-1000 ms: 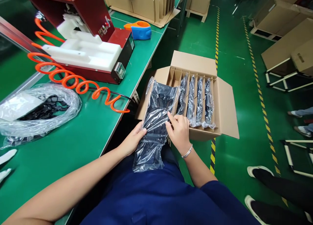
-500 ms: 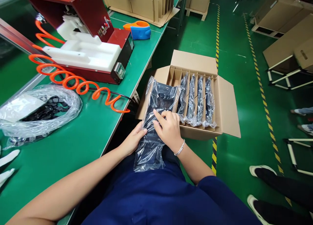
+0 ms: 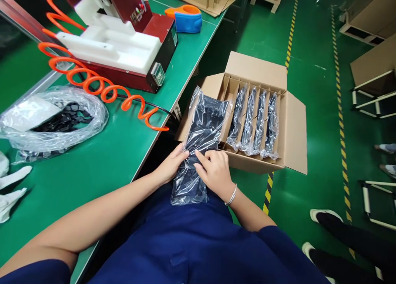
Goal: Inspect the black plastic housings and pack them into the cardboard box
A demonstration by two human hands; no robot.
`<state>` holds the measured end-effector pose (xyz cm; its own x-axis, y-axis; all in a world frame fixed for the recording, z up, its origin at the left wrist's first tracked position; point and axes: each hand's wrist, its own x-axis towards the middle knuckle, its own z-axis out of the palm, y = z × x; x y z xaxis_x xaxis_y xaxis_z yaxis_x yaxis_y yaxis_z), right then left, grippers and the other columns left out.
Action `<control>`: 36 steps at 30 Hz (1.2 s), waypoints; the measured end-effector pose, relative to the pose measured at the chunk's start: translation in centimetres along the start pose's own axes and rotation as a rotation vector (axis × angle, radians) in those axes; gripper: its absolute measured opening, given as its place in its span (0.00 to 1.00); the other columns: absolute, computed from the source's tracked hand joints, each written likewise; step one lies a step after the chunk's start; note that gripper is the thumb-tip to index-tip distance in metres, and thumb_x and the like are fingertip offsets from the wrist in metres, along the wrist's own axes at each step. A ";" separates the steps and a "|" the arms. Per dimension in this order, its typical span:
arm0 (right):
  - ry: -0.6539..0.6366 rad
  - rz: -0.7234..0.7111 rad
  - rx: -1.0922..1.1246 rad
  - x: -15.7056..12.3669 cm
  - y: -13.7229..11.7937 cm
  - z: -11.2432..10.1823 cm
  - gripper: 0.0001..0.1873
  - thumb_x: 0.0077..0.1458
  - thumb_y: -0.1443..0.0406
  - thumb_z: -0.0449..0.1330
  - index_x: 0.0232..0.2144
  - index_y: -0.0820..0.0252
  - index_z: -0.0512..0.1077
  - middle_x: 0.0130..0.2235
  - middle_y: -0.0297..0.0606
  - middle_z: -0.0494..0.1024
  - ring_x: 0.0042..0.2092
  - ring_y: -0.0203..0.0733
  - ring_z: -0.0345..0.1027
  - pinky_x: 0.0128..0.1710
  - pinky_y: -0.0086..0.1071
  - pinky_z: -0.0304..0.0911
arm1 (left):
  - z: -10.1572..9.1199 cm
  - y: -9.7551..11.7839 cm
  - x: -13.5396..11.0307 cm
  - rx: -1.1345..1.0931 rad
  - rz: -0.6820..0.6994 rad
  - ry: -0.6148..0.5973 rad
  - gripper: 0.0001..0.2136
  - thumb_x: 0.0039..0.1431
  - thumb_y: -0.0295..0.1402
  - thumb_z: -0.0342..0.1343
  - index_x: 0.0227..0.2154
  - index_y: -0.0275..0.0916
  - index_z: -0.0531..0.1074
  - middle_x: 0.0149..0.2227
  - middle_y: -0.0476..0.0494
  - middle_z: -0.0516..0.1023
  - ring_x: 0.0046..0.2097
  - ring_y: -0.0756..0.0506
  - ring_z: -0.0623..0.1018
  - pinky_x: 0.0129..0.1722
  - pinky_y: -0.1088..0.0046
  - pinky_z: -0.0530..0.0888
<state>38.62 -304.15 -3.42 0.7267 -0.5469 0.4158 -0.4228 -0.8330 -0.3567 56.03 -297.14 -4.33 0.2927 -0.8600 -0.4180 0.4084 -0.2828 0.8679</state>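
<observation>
A long black part in a clear plastic bag (image 3: 206,129) lies tilted in front of my body, its far end over the near left side of an open cardboard box (image 3: 256,165). My left hand (image 3: 171,163) is closed on the bag's left edge, thumb on top. My right hand (image 3: 216,168) is on the right side of the bag, its fingers curled and its index finger and thumb against the film. Inside the box, several bagged black parts (image 3: 248,121) stand upright between cardboard dividers. What the part is, I cannot make out.
On the green bench (image 3: 123,152) are a red machine with a white fixture (image 3: 114,45), a coiled orange hose (image 3: 108,92), a bag of small black pieces (image 3: 62,123), a blue and orange tape dispenser (image 3: 188,20) and white gloves (image 3: 14,193). Another person's legs (image 3: 349,238) are at right.
My right index finger and thumb have shifted slightly down the bag toward my body. The view has tilted a little. Both hands stay on the bagged part.
</observation>
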 end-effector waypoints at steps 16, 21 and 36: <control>-0.189 -0.100 0.056 -2.3 -1.0 0.3 0.15 0.67 0.56 0.59 0.44 0.57 0.82 0.31 0.38 0.74 0.36 0.42 0.61 0.41 0.39 0.52 | -1.0 0.6 1.3 -0.198 -0.038 0.114 0.29 0.50 0.44 0.69 0.55 0.42 0.70 0.49 0.44 0.81 0.51 0.36 0.79 0.57 0.53 0.75; -0.023 0.107 0.142 -2.9 1.5 -1.5 0.19 0.70 0.62 0.53 0.33 0.58 0.82 0.28 0.37 0.75 0.34 0.40 0.65 0.39 0.38 0.54 | -1.2 0.9 1.4 -0.217 -0.042 0.135 0.28 0.50 0.44 0.70 0.52 0.42 0.70 0.48 0.44 0.81 0.51 0.36 0.79 0.57 0.51 0.75; -0.422 0.531 1.020 -3.3 1.5 2.5 0.40 0.61 0.52 0.60 0.69 0.60 0.56 0.54 0.46 0.78 0.42 0.42 0.76 0.45 0.37 0.73 | -1.0 0.8 1.1 -0.232 -0.006 0.113 0.28 0.49 0.46 0.70 0.51 0.42 0.71 0.48 0.44 0.81 0.51 0.36 0.79 0.58 0.52 0.74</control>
<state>36.90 -303.39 -7.43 0.7918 -0.5708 -0.2172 -0.2399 0.0364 -0.9701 57.54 -297.93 -4.34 0.3794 -0.8020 -0.4613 0.5937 -0.1713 0.7862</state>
